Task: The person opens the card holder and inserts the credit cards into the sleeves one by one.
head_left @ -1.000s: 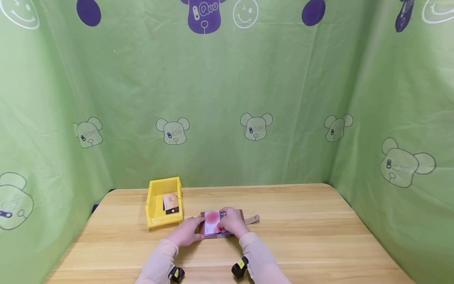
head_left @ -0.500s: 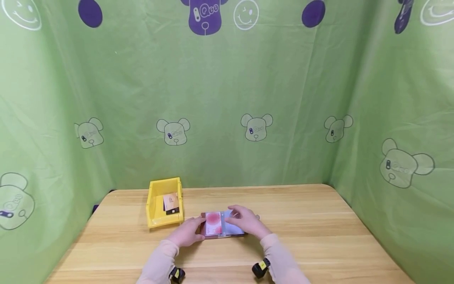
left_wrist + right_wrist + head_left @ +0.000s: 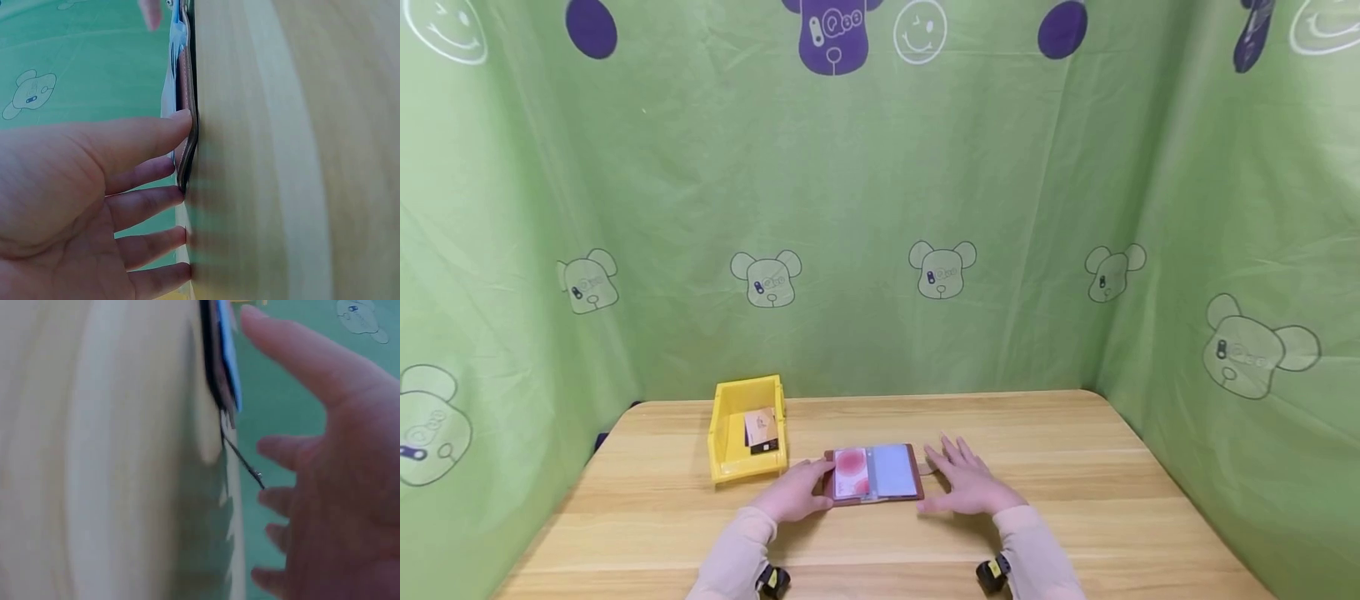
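Note:
A brown card holder point(image 3: 917, 483) lies spread flat on the table in the head view. A white card with pink-red circles point(image 3: 852, 472) shows in its left sleeve, and its right side shows a light-blue sleeve point(image 3: 895, 471). My left hand point(image 3: 793, 492) rests at the holder's left edge. In the left wrist view, its thumb touches the brown cover point(image 3: 182, 81) and the other fingers extend nearly straight to the tabletop. My right hand point(image 3: 970, 483) hovers just right of the holder, fingers spread, holding nothing. Beneath it, the strap point(image 3: 244, 462) with a snap sticks out, partly hidden in the head view.
A yellow bin point(image 3: 726, 433) stands left of the holder, with a few cards point(image 3: 761, 428) inside. The wooden table point(image 3: 1060, 467) reaches back to a green curtain point(image 3: 850, 350) printed with bear heads, which also hangs at both sides.
My right hand has lifted off the holder's middle and moved right, its fingers spreading. The light-blue sleeve and the whole pink-circle card have come into sight. My left hand has stayed in place.

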The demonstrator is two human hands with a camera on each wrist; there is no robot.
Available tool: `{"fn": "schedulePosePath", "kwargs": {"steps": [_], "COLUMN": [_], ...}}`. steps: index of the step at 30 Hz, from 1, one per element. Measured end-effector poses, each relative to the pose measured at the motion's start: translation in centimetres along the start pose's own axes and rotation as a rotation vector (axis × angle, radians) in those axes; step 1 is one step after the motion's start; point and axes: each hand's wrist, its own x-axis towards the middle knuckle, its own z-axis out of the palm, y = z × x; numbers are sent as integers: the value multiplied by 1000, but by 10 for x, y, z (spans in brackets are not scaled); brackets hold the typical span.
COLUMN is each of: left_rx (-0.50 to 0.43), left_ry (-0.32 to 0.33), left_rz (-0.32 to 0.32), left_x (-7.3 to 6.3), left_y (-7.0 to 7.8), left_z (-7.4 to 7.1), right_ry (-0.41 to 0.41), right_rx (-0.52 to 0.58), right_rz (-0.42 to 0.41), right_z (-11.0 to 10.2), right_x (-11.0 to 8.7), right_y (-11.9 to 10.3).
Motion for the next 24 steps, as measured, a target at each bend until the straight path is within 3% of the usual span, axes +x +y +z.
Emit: {"fn": "schedulePosePath", "kwargs": {"steps": [6, 13, 16, 19, 24], "left_rx": [-19, -30, -111, -251, -516], "left_ry": [-8, -7, -25, -25, 105], "left_rz": [-2, 19, 18, -3, -120], "left_x": [0, 3, 3, 0, -3], "left_y": [2, 4, 4, 1, -12], "left_z": [1, 0, -7, -22, -58], "right_ry": [-82, -86, -86, -90, -93], "right_rx": [-46, -79, -87, -86, -81], "right_rz": [76, 89, 84, 83, 87], "right_z": [2, 2, 2, 2, 4], "right_x": [-7, -8, -7, -7, -6], "right_y": [6, 9, 8, 7, 6]}}
